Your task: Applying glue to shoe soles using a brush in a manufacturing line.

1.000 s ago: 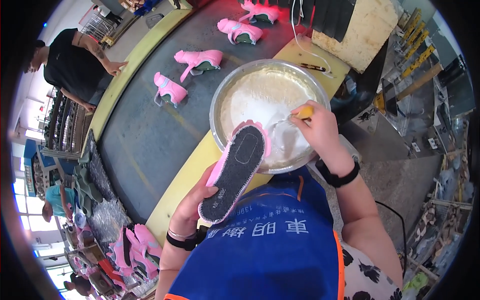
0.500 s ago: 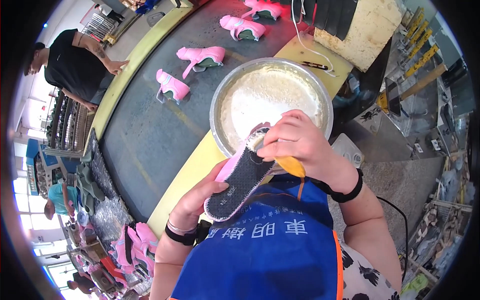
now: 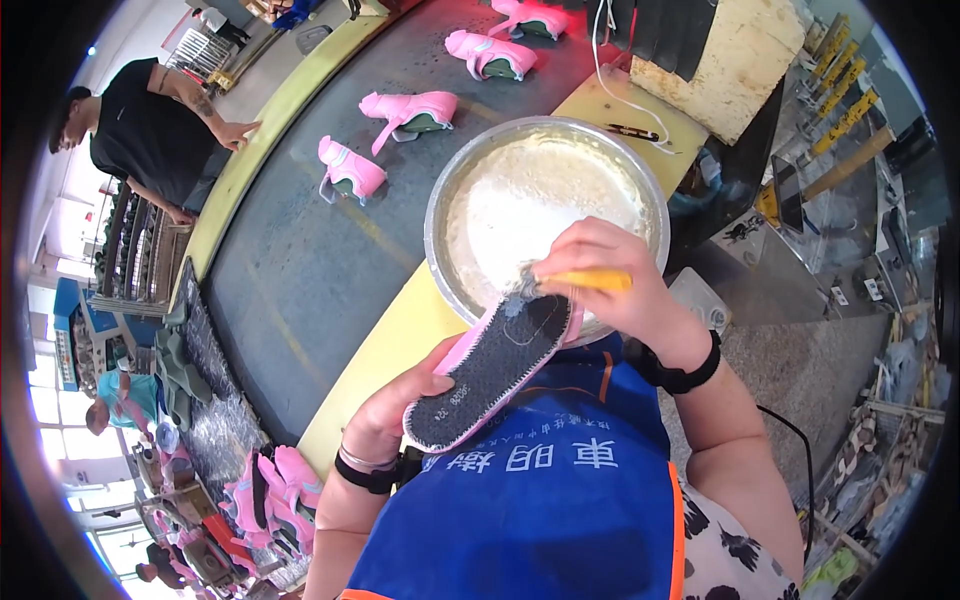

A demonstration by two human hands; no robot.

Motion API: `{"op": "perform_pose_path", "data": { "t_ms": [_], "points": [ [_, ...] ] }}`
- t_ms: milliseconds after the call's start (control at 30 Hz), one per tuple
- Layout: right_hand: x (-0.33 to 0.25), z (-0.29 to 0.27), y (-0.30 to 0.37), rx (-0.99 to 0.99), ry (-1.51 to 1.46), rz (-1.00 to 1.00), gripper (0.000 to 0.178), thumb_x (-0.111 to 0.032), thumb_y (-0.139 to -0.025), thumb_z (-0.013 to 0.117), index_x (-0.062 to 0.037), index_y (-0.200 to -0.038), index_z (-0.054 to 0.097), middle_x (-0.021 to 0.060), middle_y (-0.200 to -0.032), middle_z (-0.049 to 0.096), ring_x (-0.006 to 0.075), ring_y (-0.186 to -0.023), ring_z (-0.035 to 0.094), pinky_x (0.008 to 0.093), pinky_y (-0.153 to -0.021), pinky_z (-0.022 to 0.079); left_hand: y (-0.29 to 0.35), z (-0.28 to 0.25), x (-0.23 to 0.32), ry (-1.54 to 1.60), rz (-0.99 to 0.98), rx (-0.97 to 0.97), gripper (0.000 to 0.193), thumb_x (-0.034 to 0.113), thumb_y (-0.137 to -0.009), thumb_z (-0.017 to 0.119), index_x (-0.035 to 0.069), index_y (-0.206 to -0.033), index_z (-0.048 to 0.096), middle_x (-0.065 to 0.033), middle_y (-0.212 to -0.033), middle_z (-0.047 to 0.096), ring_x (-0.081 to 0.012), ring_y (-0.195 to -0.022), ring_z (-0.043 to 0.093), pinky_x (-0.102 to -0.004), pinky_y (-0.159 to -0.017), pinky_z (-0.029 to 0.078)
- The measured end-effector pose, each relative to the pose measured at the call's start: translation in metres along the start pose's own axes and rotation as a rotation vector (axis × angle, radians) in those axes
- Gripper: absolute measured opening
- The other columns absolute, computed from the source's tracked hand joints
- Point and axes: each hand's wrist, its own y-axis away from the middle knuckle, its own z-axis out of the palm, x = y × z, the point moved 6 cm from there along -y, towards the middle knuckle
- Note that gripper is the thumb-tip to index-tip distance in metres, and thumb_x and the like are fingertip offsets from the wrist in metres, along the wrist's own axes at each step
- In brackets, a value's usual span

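My left hand (image 3: 396,402) is closed round the heel end of a pink shoe upper (image 3: 490,372), its dark stitched underside turned up. My right hand (image 3: 620,285) grips a brush by its yellow handle (image 3: 590,280). The bristles touch the underside near the toe, where a wet grey patch shows along the edge. Behind the shoe stands a round metal basin (image 3: 436,228), coated inside with a creamy white substance. The shoe's toe overlaps the basin's near rim.
Several pink shoes (image 3: 352,168) lie on the dark conveyor belt (image 3: 270,240) at the left. More pink uppers (image 3: 285,490) are heaped at lower left. A pen (image 3: 632,131) and white cable (image 3: 600,60) lie beyond the basin. Across the belt, a person in black (image 3: 150,120) leans on its edge.
The brush has moved from the toe's right edge to its left edge, its handle now pointing right. The shoe has tilted over a little to the right.
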Motion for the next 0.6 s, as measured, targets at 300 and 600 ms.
{"op": "perform_pose_path", "data": {
  "t_ms": [300,600],
  "points": [
    [0.018,-0.008,0.013,0.309,-0.061,0.337,0.009,-0.008,-0.086,0.072,-0.0037,-0.089,0.066,0.0082,-0.078,0.065,0.0149,-0.061,0.062,0.0274,-0.058,0.049,0.0,-0.011,-0.006,-0.148,0.1,0.039,0.088,0.028,-0.08,0.062,-0.005,-0.153,0.025,-0.0201,-0.15,0.042,-0.0268,-0.141,0.04,-0.0364,-0.118,0.026],
    [0.015,-0.003,0.019,0.364,0.232,0.436,0.008,-0.006,-0.087,0.071,-0.0034,-0.086,0.064,0.0029,-0.066,0.062,0.0112,-0.055,0.062,0.0264,-0.053,0.046,0.004,-0.003,-0.005,-0.129,0.154,0.069,0.089,0.027,-0.078,0.062,-0.005,-0.153,0.025,-0.0208,-0.15,0.042,-0.0271,-0.141,0.04,-0.0363,-0.119,0.026]
  ]
}}
